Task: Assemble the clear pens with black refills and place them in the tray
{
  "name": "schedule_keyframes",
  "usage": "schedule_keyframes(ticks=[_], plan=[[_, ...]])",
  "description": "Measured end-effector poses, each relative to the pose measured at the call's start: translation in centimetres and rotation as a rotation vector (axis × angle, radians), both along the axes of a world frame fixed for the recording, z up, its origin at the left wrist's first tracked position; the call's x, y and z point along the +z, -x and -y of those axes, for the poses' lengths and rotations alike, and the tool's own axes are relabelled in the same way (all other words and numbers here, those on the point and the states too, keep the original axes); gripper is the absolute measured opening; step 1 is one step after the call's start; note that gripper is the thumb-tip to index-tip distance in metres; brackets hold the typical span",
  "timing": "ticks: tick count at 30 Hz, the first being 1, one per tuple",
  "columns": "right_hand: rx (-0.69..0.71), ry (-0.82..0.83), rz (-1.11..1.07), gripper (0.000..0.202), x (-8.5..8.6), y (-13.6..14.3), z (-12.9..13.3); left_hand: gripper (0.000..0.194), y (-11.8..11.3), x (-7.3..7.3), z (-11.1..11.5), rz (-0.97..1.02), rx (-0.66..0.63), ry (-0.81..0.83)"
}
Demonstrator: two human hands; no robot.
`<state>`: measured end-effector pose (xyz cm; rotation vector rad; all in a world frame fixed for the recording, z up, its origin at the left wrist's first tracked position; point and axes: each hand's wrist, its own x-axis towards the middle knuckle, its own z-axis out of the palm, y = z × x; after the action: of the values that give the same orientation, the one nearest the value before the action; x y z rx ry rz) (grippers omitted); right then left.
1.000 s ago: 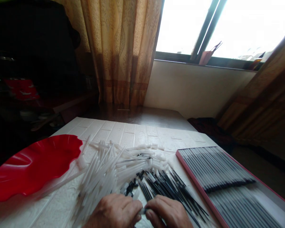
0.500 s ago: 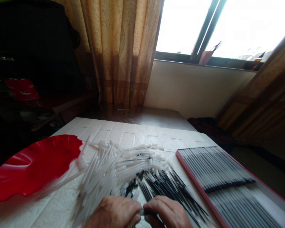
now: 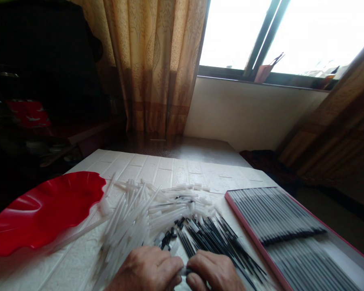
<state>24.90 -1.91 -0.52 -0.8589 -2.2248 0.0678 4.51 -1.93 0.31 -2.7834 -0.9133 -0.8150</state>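
Note:
At the bottom centre, my left hand [image 3: 148, 267] and my right hand [image 3: 216, 270] meet fingertip to fingertip, both closed in a pinch. A short bit of a translucent pen part [image 3: 183, 271] shows between them, darker at the right hand's end; the fingers cover the rest. Behind my left hand lies a heap of clear plastic pen barrels [image 3: 124, 226]. Small black caps [image 3: 167, 238] lie just beyond the fingertips. Thin black pen refills [image 3: 212, 234] fan out behind my right hand.
A red wavy-edged plate [image 3: 48, 214] sits at the left. On the right, a pink-edged tray [image 3: 244, 226] holds rows of grey, black-ended pens [image 3: 279, 214]. The white brick-patterned tabletop [image 3: 182, 167] reaches back towards a curtain [image 3: 157, 60] and a window [image 3: 230, 32].
Both hands have shifted very slightly and stay pinched together around the pen part. Piles, plate and tray look the same.

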Motion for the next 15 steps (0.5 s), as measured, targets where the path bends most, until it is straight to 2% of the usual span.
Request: schedule_keyframes(ticks=[3,6,10,11,13,15], plan=[[0.038,0.063,-0.017,0.065,0.2,0.0,0.0,0.048,-0.2,-0.6,-0.4,0.103,0.005,-0.058],[0.036,0.081,-0.027,0.049,0.1,-0.5,0.1,0.045,0.0,-1.0,-0.8,0.178,0.0,-0.11],[-0.023,0.176,-0.072,0.022,0.2,-2.1,0.2,0.032,1.3,0.1,-1.1,0.214,0.08,-0.13],[-0.059,0.209,-0.106,0.02,0.3,-2.5,0.2,0.029,1.6,0.4,-1.2,0.26,0.126,-0.111],[-0.128,0.252,-0.201,0.019,0.4,-3.0,0.2,0.022,2.1,1.0,-1.1,0.386,0.109,-0.006],[-0.148,0.246,-0.277,0.019,0.2,-3.0,0.3,0.017,2.1,1.2,-1.0,0.489,0.055,0.273]])
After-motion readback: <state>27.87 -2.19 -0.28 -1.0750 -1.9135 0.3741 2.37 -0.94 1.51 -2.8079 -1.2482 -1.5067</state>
